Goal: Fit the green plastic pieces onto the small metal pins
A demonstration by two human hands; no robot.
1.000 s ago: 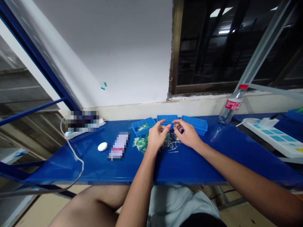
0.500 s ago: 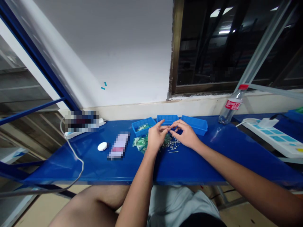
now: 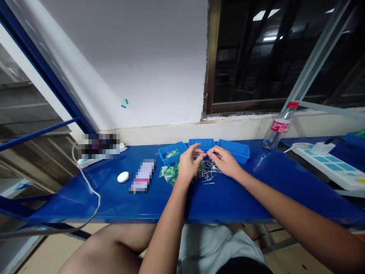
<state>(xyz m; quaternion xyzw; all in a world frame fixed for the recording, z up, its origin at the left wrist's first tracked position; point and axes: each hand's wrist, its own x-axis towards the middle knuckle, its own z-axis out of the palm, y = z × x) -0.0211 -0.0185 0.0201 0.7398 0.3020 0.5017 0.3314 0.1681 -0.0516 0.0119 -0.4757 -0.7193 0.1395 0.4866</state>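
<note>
My left hand (image 3: 188, 163) and my right hand (image 3: 224, 160) meet fingertip to fingertip above a heap of small metal pins (image 3: 210, 173) on the blue bench (image 3: 114, 198). The fingers of both hands pinch at something tiny between them, too small to make out. Green circuit boards (image 3: 169, 172) lie just left of my left hand. Behind the hands stand three shallow blue trays: the left tray (image 3: 172, 152) holds green boards, the middle tray (image 3: 202, 143) and the right tray (image 3: 235, 150) sit side by side.
A white oval object (image 3: 123, 176) and a blurred flat pack (image 3: 142, 176) lie left on the bench. A white cable (image 3: 91, 190) loops off the front edge. A plastic bottle (image 3: 278, 128) and a white power strip (image 3: 332, 167) stand at right. Wall and window rise behind.
My hands drew together from slightly apart until the fingertips touch. My right hand has sunk a little toward the pin heap.
</note>
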